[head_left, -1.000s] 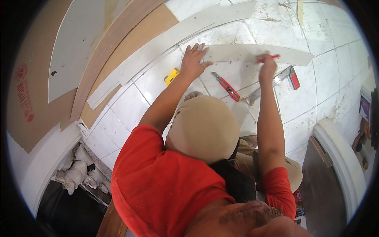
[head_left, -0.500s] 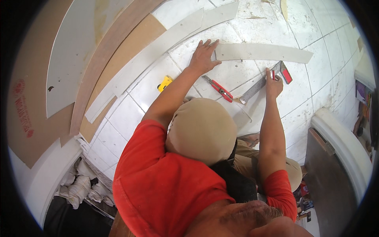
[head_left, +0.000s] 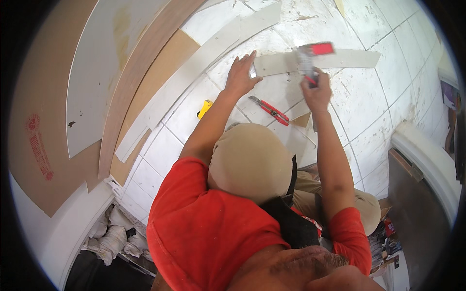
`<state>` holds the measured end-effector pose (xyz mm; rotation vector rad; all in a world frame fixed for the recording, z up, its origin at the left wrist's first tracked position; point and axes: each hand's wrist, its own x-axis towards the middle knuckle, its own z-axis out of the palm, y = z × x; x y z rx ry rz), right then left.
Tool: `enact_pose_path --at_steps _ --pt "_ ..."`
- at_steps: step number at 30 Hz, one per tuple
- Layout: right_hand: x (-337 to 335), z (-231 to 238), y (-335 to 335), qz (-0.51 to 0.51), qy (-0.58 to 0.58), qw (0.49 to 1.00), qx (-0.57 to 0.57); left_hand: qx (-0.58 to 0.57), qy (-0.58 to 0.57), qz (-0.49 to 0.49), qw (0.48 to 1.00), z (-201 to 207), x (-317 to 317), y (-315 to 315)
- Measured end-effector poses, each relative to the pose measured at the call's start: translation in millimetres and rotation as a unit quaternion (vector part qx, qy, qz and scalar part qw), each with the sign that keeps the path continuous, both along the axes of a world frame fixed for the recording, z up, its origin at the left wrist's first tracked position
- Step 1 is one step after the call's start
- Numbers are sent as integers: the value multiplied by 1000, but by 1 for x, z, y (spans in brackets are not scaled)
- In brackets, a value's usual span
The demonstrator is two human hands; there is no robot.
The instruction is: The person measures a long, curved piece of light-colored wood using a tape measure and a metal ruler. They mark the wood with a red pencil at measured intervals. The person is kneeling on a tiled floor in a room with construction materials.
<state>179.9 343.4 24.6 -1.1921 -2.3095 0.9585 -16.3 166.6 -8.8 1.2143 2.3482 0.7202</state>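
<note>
Fingers spread, my left hand lies flat at the left end of a narrow grey-white board strip on the tiled floor. My right hand is closed around a try square with a red stock and a metal blade, held over the strip and smeared by motion. Something small, red and dark, also shows at the fingers; its kind is unclear. Between my arms lies a red utility knife with its blade out. A yellow tape measure sits beside my left forearm, partly hidden by it.
Long pale strips and a brown board lie on the left, beside a wooden plank and large sheets. My bent knee rises between my arms. A dark panel stands at right.
My right hand has lifted the try square off the floor and moved it left and away from me, over the strip. My left hand stays at the strip's left end.
</note>
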Motion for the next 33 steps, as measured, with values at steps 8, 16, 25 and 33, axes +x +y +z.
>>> enact_pose_path --at_steps 8,16,25,33 --pt "-47 -5 -32 231 -66 971 -10 30 -38 67 997 11 9 -3" --pt "-51 -21 -19 251 -103 962 5 32 5 9 999 5 0 11" --pt "-54 -25 -27 234 -104 963 82 45 20 -5 999 -4 -1 13" --pt "-59 -22 -23 220 -110 967 65 -17 58 -36 998 -1 -6 19"
